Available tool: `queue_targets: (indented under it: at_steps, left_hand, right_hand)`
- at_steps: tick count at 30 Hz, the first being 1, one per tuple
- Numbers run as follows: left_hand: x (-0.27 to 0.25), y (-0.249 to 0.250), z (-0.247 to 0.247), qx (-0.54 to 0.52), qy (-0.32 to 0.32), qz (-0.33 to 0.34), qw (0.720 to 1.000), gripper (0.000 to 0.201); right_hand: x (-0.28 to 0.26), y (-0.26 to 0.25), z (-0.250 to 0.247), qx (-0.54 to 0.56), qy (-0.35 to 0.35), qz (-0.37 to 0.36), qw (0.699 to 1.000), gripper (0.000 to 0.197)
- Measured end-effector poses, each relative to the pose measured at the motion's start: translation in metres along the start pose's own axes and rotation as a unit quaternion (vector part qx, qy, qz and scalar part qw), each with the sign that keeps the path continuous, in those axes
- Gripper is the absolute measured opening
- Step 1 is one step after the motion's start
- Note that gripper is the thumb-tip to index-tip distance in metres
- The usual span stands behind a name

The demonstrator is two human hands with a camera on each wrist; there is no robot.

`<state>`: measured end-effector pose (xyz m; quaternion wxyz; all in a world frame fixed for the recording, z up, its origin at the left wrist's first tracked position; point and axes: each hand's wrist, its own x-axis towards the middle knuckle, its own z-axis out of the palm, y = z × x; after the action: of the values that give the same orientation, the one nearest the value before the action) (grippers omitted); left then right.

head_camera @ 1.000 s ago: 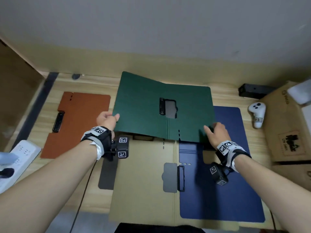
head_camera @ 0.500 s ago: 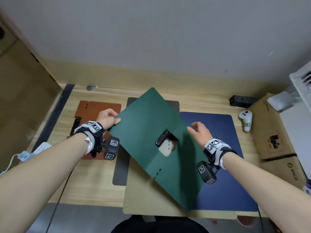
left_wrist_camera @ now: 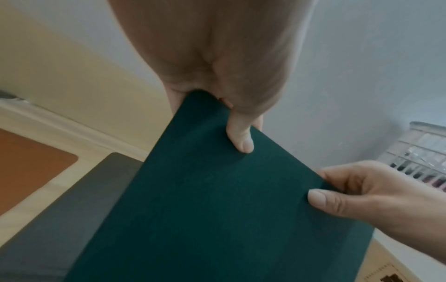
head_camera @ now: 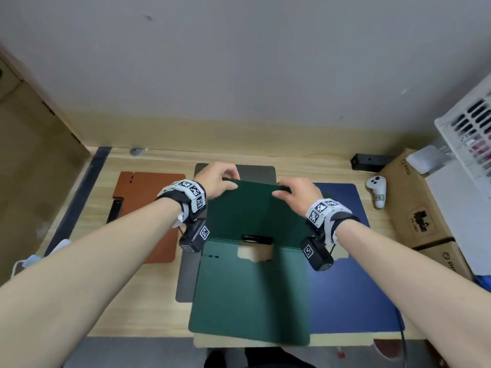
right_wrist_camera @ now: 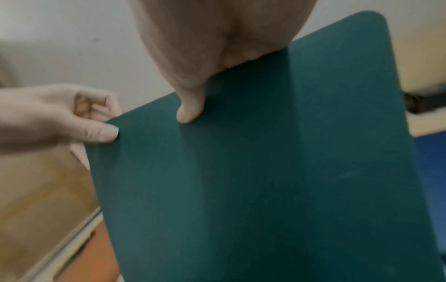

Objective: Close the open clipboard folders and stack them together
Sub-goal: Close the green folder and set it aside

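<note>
Pinching green folder (head_camera: 249,293) far edge, both hands

The green folder (head_camera: 249,288) hides most of the tan folder (head_camera: 255,254) and grey folder (head_camera: 186,277) beneath it.

Left hand (head_camera: 219,179), right hand (head_camera: 297,195): pinching grip.

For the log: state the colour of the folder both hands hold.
Dark green folder, clearest in the head view; left hand and right hand pinch its far edge.
</note>
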<state>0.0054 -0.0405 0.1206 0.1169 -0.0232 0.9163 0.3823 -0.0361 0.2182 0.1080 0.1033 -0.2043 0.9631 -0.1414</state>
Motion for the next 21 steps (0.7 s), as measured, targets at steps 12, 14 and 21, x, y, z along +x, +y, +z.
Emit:
queue_targets:
  at_steps: [12,14,21]
  left_hand:
    - [-0.049,-0.063,0.058,-0.010,0.036,-0.253,0.967,0.073]
    - [-0.064,-0.082,0.072,0.023,0.014,-0.309,0.951,0.064]
    - [-0.101,-0.135,0.124,0.070,-0.030,-0.447,0.891,0.077]
  right_hand:
    - [-0.029,0.075,0.029,0.166,0.014,0.261,0.951,0.028]
    - [-0.035,0.084,0.042,0.209,0.028,0.298,0.931,0.032]
    - [-0.065,0.124,0.103,0.253,0.005,0.426,0.869,0.038]
